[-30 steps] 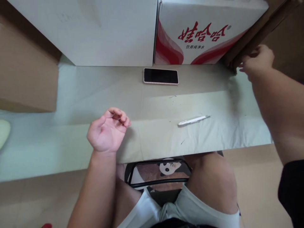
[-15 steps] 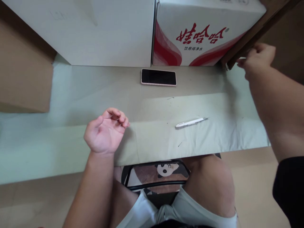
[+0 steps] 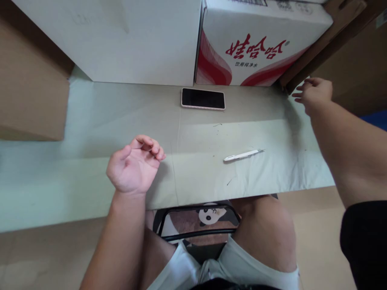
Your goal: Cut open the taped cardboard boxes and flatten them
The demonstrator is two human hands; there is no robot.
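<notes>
At the right edge of the frame, the right hand point(image 3: 314, 93) hovers with an open, empty grip, fingers spread just beside a brown board point(image 3: 317, 48). Left of centre, the left hand point(image 3: 133, 167) rests palm-up on the tabletop point(image 3: 90, 121), fingers loosely curled, holding nothing. A pen point(image 3: 242, 155) lies between the hands, a phone point(image 3: 203, 98) above it.

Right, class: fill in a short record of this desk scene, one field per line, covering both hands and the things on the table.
left hand: palm up, fingers curled, empty, resting on pale cloth-covered table
right hand: open, at brown cardboard flap
white pen: lying flat between the hands
black phone in pink case: flat, before red-and-white printed box
</notes>
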